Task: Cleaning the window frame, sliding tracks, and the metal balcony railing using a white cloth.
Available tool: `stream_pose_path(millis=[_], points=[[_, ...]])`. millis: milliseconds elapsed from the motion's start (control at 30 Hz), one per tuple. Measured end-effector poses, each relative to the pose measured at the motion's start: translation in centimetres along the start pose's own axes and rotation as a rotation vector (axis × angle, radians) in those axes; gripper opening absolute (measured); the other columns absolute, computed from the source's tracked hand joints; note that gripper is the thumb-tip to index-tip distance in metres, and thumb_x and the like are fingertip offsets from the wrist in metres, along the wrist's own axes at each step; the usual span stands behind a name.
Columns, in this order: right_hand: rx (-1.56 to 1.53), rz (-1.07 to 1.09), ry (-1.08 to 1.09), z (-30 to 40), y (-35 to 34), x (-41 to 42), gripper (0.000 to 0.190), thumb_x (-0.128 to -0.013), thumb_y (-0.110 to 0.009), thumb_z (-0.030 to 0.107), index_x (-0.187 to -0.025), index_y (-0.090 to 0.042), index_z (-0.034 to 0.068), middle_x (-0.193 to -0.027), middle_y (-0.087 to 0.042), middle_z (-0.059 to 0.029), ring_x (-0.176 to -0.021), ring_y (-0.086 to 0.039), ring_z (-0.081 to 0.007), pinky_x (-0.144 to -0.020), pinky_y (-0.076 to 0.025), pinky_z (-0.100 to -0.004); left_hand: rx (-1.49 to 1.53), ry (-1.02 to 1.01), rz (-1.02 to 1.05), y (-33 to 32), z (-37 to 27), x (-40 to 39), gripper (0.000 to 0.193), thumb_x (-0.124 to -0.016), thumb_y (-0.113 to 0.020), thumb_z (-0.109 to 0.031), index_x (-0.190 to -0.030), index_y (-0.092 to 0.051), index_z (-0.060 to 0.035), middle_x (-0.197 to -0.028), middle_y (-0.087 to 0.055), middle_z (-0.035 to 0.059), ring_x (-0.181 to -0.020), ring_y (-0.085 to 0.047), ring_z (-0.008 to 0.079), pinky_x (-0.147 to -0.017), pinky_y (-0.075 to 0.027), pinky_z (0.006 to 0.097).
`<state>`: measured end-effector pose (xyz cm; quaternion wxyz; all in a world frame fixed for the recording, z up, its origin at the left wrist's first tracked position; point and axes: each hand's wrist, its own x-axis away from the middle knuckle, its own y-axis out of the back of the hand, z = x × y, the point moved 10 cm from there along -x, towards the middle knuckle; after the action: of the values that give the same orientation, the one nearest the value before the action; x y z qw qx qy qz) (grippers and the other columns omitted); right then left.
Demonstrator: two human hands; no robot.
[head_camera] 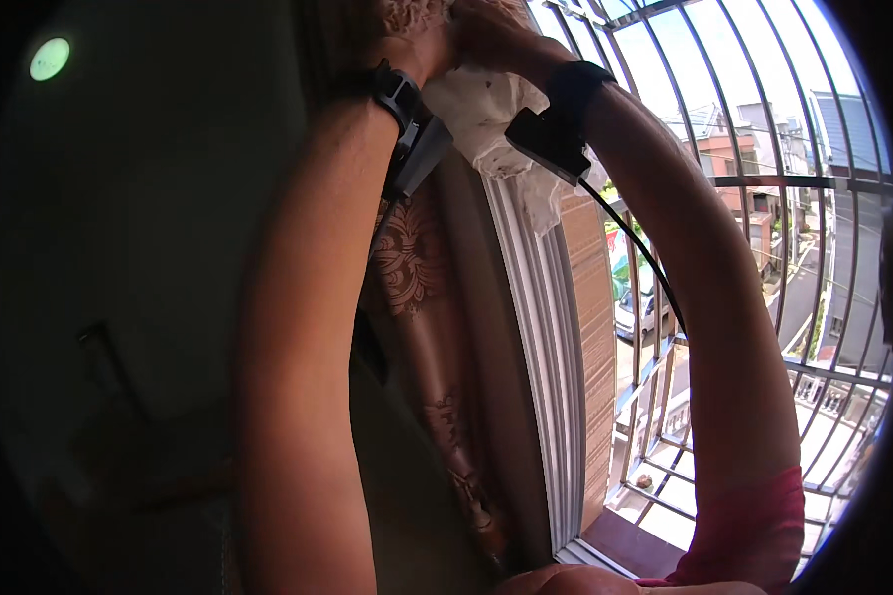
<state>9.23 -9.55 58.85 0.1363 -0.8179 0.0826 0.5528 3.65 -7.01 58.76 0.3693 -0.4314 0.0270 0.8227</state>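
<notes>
Both my arms reach up to the top of the view, where my left hand (415, 58) and my right hand (495, 39) come together. A whitish, crumpled cloth (480, 111) is bunched between them and hangs down beside the window frame. My fingers close around the bunch, though shadow and the picture's edge hide most of them. Ruffled brownish fabric (414, 13) shows just above my left hand. Below hangs a brown curtain (409, 268) with a leaf pattern, partly behind my left forearm.
The window's pale sliding frame (539, 342) runs down the middle, next to a tan wall strip (591, 327). Metal security bars (781, 182) stand outside, with a street and buildings beyond. Dark devices (551, 141) are strapped at both wrists; a black cable (640, 249) trails along my right arm.
</notes>
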Motion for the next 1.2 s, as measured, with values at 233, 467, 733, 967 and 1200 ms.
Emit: stream_pose_path(millis=[233, 467, 733, 967, 1200], points=[[-0.090, 0.001, 0.100, 5.9, 5.0, 17.0, 0.047, -0.074, -0.068, 0.006, -0.119, -0.056, 0.011, -0.105, -0.062, -0.0076, -0.098, -0.059, -0.0289, -0.087, -0.046, -0.0415, 0.460, -0.130, -0.030, 7.9, -8.4, 13.4, 0.062, -0.080, -0.070, -0.034, -0.124, -0.057, 0.0062, -0.130, -0.056, 0.0204, -0.131, -0.047, 0.0308, -0.119, -0.023, 0.0475], [-0.791, 0.651, -0.974, 4.5, 6.1, 30.7, 0.023, -0.092, -0.059, 0.016, -0.107, -0.061, -0.002, -0.074, -0.064, -0.0088, -0.063, -0.066, -0.0210, -0.061, -0.053, -0.0315, 0.578, -0.369, 0.230, 11.7, -17.9, 21.6, 0.047, -0.080, -0.073, -0.029, -0.114, -0.062, 0.0029, -0.110, -0.066, 0.0141, -0.114, -0.059, 0.0277, -0.116, -0.030, 0.0465], [-1.043, -0.453, -0.360, -4.1, 22.8, 3.5, 0.050, -0.089, -0.055, 0.010, -0.138, -0.046, 0.004, -0.129, -0.057, -0.0145, -0.118, -0.058, -0.0297, -0.098, -0.050, -0.0421, 1.111, 0.274, -0.440, 10.9, 0.4, 9.4, 0.039, -0.085, -0.072, -0.039, -0.103, -0.062, -0.0060, -0.085, -0.067, 0.0106, -0.077, -0.067, 0.0278, -0.073, -0.053, 0.0386], [-0.655, -0.366, -0.057, -14.1, 32.7, -7.4, 0.045, -0.090, -0.054, 0.016, -0.132, -0.049, 0.000, -0.106, -0.065, -0.0112, -0.092, -0.064, -0.0207, -0.080, -0.054, -0.0381, 1.069, 0.094, -0.667, 15.6, -3.7, 2.5, 0.030, -0.091, -0.066, -0.038, -0.098, -0.066, -0.0094, -0.091, -0.067, 0.0122, -0.087, -0.067, 0.0308, -0.077, -0.053, 0.0409], [-0.349, -0.297, 0.406, -11.8, 32.9, -6.5, 0.061, -0.097, -0.053, 0.034, -0.147, -0.033, 0.006, -0.142, -0.041, -0.0199, -0.125, -0.043, -0.0319, -0.103, -0.037, -0.0447, 0.754, 0.027, -0.710, 12.9, -4.9, 6.0, 0.043, -0.083, -0.067, -0.009, -0.124, -0.054, -0.0093, -0.116, -0.059, 0.0122, -0.112, -0.056, 0.0329, -0.101, -0.038, 0.0547]])
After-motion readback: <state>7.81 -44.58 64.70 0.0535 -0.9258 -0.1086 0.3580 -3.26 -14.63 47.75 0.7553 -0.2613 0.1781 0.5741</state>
